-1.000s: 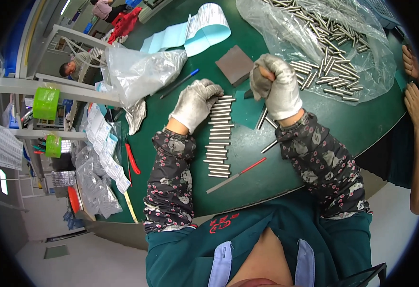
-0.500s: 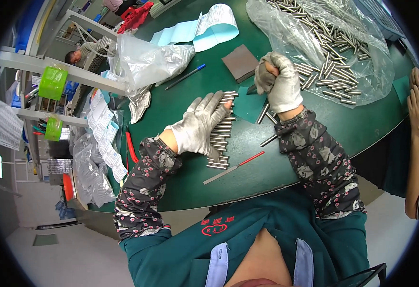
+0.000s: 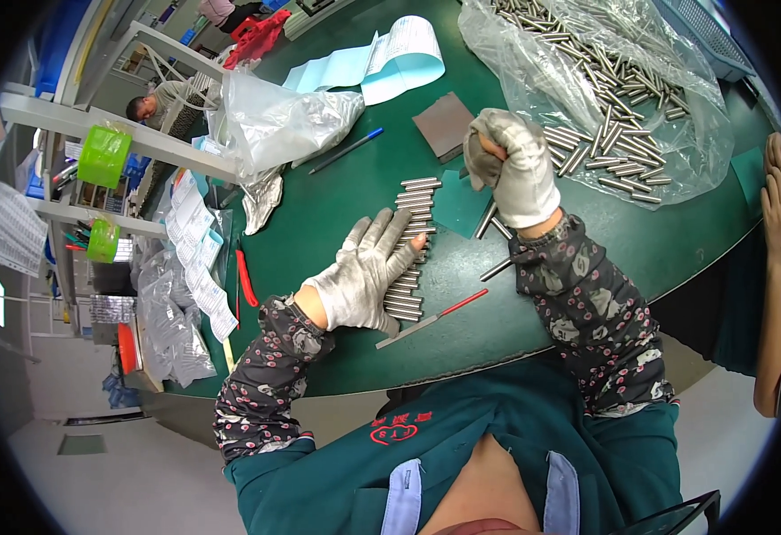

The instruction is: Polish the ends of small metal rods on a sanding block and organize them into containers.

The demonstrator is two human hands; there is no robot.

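The left hand (image 3: pixel 355 276) lies flat, palm down, on the row of metal pins (image 3: pixel 417 203) on the green desk (image 3: pixel 319 223); its fingers (image 3: pixel 382 230) are spread wide, the index fingertip bare, the thumb down by the row's near end. The pins lie side by side, lengthwise across the row, probably so one open palm can cover several and keep them in line. The right hand (image 3: pixel 517 169) makes a tight fist beside the brown block (image 3: pixel 444 127), perhaps clear of the row to leave it room; its fingers are curled in, and whether they enclose anything I cannot tell. The red-handled file (image 3: pixel 435 318) lies slantwise near the row's near end, seemingly kept within reach. The clear bag (image 3: pixel 489 55) looks spread open to keep the loose heap of pins (image 3: pixel 618 76) apart from the row. The left palm hides the row's middle, so its pins cannot be counted; the right sleeve (image 3: pixel 573 299) covers part of a stray pin (image 3: pixel 496 269), and the bag runs out of view at the top.
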